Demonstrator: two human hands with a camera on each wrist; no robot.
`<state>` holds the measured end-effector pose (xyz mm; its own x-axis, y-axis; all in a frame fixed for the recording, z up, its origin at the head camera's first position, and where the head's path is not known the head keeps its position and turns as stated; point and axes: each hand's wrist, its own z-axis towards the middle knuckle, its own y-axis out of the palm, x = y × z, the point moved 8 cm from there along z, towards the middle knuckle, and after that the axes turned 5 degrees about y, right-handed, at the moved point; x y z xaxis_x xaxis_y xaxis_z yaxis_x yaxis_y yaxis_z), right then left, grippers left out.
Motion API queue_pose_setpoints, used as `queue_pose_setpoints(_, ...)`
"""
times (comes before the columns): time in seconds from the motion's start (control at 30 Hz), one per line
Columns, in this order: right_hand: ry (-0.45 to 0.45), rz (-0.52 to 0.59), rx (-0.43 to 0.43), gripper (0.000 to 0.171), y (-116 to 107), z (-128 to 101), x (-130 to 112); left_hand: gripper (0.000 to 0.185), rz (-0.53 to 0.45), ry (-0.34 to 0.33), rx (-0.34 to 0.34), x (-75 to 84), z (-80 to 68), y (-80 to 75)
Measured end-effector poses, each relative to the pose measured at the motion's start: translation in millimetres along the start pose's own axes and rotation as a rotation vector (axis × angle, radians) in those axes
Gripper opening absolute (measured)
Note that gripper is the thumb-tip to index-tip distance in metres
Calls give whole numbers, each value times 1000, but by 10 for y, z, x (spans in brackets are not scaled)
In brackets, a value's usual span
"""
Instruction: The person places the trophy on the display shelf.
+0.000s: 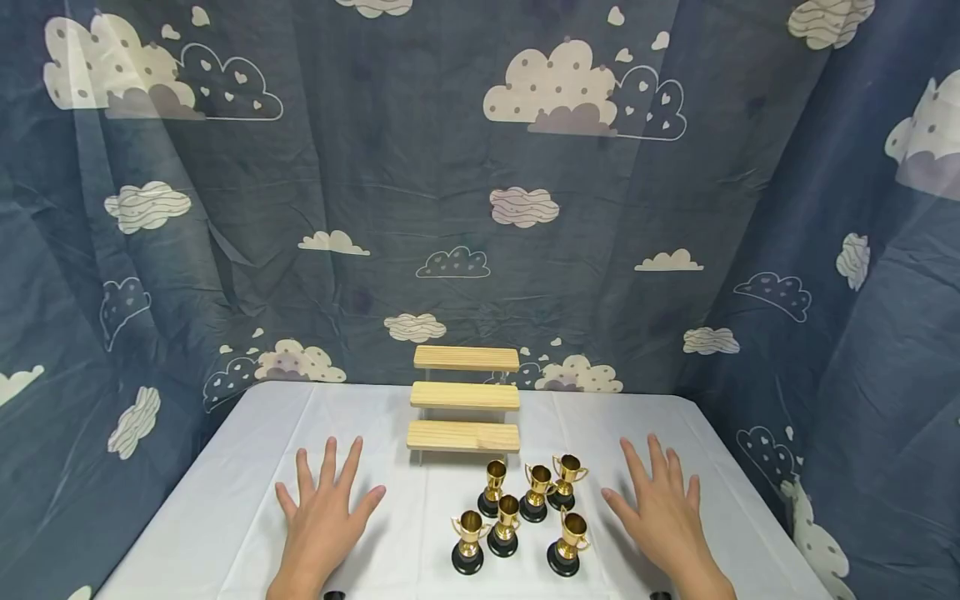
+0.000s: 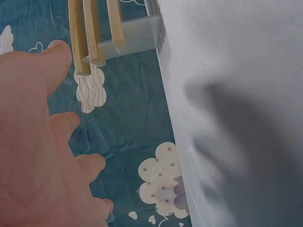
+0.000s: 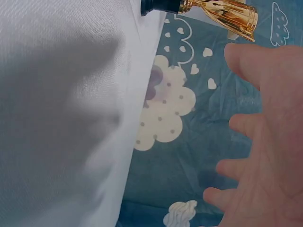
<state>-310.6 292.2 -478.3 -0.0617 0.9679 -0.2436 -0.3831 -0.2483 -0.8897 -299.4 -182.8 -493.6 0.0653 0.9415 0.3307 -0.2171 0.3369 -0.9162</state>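
Several small gold trophy cups (image 1: pixel 525 512) on black bases stand in a cluster on the white table (image 1: pixel 225 517), just in front of a three-step wooden riser (image 1: pixel 465 400). My left hand (image 1: pixel 324 508) lies flat with fingers spread, left of the cups and holding nothing. To the right of the cups my right hand (image 1: pixel 660 508) hovers flat, fingers straight and empty. In the left wrist view the palm (image 2: pixel 38 156) fills the left side, with the riser (image 2: pixel 94 33) beyond it. One cup (image 3: pixel 218 9) shows at the top of the right wrist view, beside my spread fingers (image 3: pixel 265 142).
A dark blue curtain with cloud prints (image 1: pixel 480 208) closes in the back and both sides of the table. The table's edges run close to the curtain on the left and right.
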Motion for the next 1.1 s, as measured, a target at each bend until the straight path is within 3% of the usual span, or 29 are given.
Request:
queue_pose_setpoints(0.43, -63, 12, -23, 85, -79, 29, -134, 90, -64, 37, 19, 28, -10, -8)
queue_pose_setpoints(0.57, -75, 19, -41, 85, -108, 28, -174, 92, -91, 29, -13, 15, -53, -12)
queue_pose_setpoints(0.8, -117, 14, -4, 81, -192, 7, -238, 93, -135, 29, -1, -1, -76, -201)
queue_pose_setpoints(1.1, -223, 125, 56, 70, -275, -28, -348, 87, -328, 81, -21, 50, -30, -270)
